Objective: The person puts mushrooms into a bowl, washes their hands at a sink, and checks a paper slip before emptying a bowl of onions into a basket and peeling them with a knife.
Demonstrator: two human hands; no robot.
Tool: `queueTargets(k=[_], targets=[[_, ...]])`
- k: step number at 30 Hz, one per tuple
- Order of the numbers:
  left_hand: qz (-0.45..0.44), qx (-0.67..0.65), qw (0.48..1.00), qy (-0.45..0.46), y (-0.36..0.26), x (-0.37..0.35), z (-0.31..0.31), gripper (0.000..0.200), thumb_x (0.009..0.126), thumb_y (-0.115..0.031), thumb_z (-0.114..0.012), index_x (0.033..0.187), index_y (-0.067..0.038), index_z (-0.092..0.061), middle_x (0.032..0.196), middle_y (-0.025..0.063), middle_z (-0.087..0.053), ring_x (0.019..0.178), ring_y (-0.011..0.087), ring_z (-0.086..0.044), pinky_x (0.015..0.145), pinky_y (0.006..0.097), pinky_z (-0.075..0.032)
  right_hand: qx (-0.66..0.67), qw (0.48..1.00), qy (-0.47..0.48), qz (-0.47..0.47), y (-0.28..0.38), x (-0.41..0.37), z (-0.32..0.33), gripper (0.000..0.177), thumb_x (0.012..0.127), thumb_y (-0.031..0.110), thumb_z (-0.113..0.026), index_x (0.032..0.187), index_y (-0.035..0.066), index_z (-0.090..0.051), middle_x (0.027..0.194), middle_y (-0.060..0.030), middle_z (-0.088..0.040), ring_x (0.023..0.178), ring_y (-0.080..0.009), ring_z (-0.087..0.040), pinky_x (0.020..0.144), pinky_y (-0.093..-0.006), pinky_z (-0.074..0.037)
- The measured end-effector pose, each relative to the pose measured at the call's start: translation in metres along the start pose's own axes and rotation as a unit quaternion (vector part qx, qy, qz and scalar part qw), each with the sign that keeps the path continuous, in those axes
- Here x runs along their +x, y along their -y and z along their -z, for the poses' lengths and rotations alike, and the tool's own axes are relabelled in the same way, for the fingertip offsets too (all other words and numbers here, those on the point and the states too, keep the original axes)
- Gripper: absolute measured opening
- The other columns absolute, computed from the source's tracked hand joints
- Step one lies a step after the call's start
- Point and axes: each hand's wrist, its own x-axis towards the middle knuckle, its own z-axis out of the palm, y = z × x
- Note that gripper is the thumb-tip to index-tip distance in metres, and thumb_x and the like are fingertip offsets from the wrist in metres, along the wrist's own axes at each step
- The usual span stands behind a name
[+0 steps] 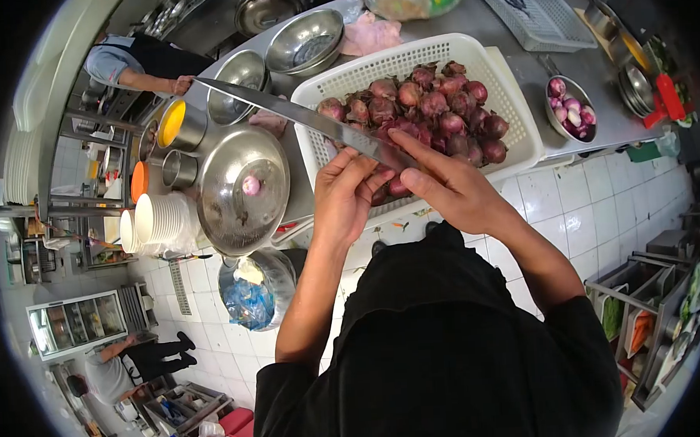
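A long knife [290,110] extends diagonally above the white basket [514,86], its tip toward the upper left. My right hand [452,184] is at the wide end of the blade, index finger and thumb on either side of it; the handle does not show. Just under the blade, my left hand [347,189] has its fingers curled together beside the lower edge. What those fingertips hold, if anything, is hidden. Red onions [433,104] with dry skins fill much of the basket beneath both hands.
A wide metal bowl [227,177] holds one peeled onion [251,185]; a smaller bowl [571,123] holds several more. Below the table edge stands a bin [282,280] with a blue bag. Stacked white containers [165,219] are at left. Two other people are at the left.
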Motion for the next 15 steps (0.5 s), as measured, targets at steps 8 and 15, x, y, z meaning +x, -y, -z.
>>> queueTargets(k=[8, 15], targets=[[-0.025, -0.015, 0.999, 0.030, 0.003, -0.006, 0.007, 0.022, 0.091, 0.004, -0.054, 0.112, 0.007, -0.061, 0.106, 0.0123, -0.066, 0.092, 0.0185, -0.065, 0.081, 0.0316, -0.057, 0.028, 0.999, 0.025, 0.009, 0.004, 0.000, 0.003, 0.056, 0.100, 0.032, -0.051, 0.145, 0.003, -0.039, 0.086, -0.0021, -0.066, 0.072, -0.0069, -0.053, 0.067, -0.0225, -0.043], [-0.020, -0.014, 0.999, 0.035, 0.007, -0.013, 0.017, 0.040, 0.090, 0.002, -0.055, 0.130, 0.003, -0.053, 0.117, 0.0146, -0.063, 0.105, 0.0240, -0.063, 0.093, 0.0401, -0.053, 0.147, 0.984, 0.036, -0.097, -0.003, 0.010, 0.008, 0.050, 0.100, 0.037, -0.051, 0.136, 0.003, -0.051, 0.071, 0.0010, -0.059, 0.062, -0.0079, -0.053, 0.059, -0.0227, -0.042]])
